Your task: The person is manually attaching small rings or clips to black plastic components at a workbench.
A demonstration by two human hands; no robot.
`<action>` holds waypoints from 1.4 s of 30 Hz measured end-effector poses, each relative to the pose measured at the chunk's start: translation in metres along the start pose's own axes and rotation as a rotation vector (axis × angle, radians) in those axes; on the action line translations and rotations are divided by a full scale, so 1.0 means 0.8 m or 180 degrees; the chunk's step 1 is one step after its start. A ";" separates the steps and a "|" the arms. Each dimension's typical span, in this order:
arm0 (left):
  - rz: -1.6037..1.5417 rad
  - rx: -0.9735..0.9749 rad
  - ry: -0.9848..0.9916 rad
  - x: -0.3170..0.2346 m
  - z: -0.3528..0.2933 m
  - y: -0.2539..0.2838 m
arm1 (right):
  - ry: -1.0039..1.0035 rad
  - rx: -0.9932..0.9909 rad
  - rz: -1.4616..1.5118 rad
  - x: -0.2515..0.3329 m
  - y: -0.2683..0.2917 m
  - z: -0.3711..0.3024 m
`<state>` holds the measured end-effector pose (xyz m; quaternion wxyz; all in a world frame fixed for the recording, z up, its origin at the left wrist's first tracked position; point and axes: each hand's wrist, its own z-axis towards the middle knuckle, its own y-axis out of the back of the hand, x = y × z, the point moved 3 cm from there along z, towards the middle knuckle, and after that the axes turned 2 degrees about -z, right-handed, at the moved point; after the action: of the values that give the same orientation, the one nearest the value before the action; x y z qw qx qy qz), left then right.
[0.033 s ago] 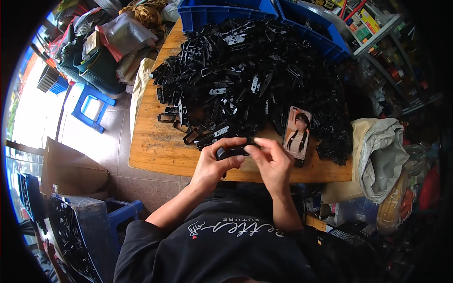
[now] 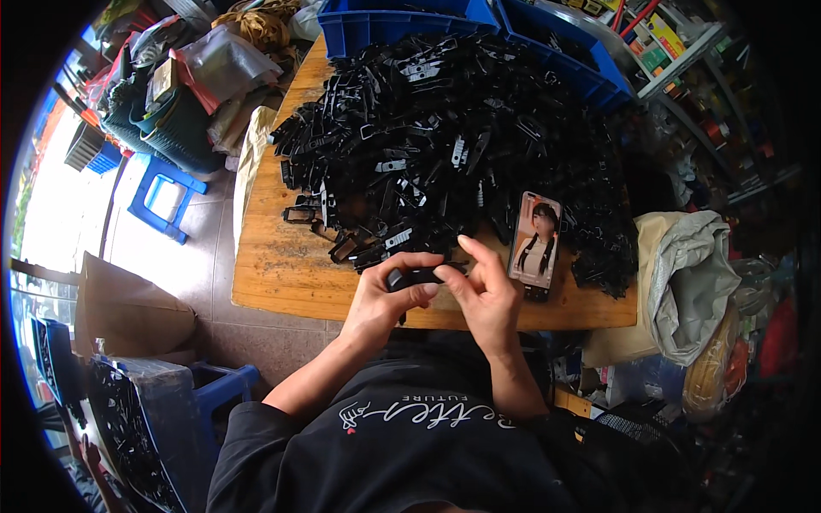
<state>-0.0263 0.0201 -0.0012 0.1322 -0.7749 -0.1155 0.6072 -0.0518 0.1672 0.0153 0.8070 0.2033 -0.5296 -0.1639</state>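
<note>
Just past the table's near edge, my left hand (image 2: 374,295) is closed around a small, elongated black plastic part (image 2: 412,278), fingers over its top and thumb below. The part's exact kind I cannot make out. At its right end is my right hand (image 2: 489,299), with the thumb touching or very close to the part and the index finger raised apart from it. Beyond both hands, a large heap of similar black plastic parts (image 2: 402,128) covers much of the wooden table (image 2: 274,265).
A phone (image 2: 536,244) showing a picture of a person leans by the heap. Blue bins (image 2: 410,30) line the table's far side. A grey sack (image 2: 693,282) stands at the right; a blue stool (image 2: 167,197) and a bin of black parts (image 2: 158,402) are at the left.
My right index finger has lifted off the black plastic part and spread away from the thumb. The left hand keeps its hold. The whole view has shifted slightly.
</note>
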 end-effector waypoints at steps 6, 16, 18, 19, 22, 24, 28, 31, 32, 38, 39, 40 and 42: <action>-0.0190 -0.0459 -0.0099 -0.001 -0.011 0.030 | 0.0905 -0.0525 -0.2037 -0.028 0.018 0.035; -0.0429 -0.0539 -0.0132 0.000 -0.007 0.030 | 0.0538 0.0027 -0.2473 -0.049 0.000 0.033; -0.0458 -0.0494 -0.0176 0.002 -0.005 0.033 | 0.0476 0.0048 -0.2395 -0.045 0.000 0.028; -0.0460 -0.0468 -0.0194 0.000 -0.005 0.032 | 0.0428 0.0081 -0.2485 -0.046 -0.001 0.027; -0.0528 -0.0428 -0.0244 -0.001 -0.004 0.030 | 0.0443 0.0154 -0.2429 -0.044 0.002 0.021; -0.0599 -0.0424 -0.0288 -0.003 -0.003 0.029 | 0.0522 0.0199 -0.2279 -0.038 0.007 0.017; -0.0625 -0.0379 -0.0309 0.001 -0.002 0.029 | -0.0333 0.0114 0.0004 -0.019 0.017 0.001; -0.0033 -0.0208 -0.0238 0.003 0.001 0.022 | 0.0217 0.0159 0.0133 0.007 0.026 0.001; -0.0064 -0.0175 -0.0032 0.007 0.001 0.020 | 0.0246 0.0163 0.0258 0.018 0.025 0.003; 0.0020 0.0072 -0.0185 0.002 -0.003 0.007 | 0.0721 0.0241 -0.0116 0.030 0.016 0.011; 0.0199 0.0093 -0.0210 0.001 -0.003 0.006 | 0.0654 0.0249 -0.0097 0.029 0.015 0.011; 0.0380 0.0113 -0.0236 0.001 -0.003 0.005 | 0.0659 0.0262 -0.0091 0.028 0.014 0.011; 0.0452 0.0167 -0.0210 0.001 -0.005 0.002 | 0.0736 0.0346 0.0019 0.029 0.013 0.010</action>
<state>-0.0224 0.0182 -0.0014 0.1051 -0.7571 -0.0486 0.6430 -0.0499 0.1639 0.0419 0.8510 0.2627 -0.4418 -0.1081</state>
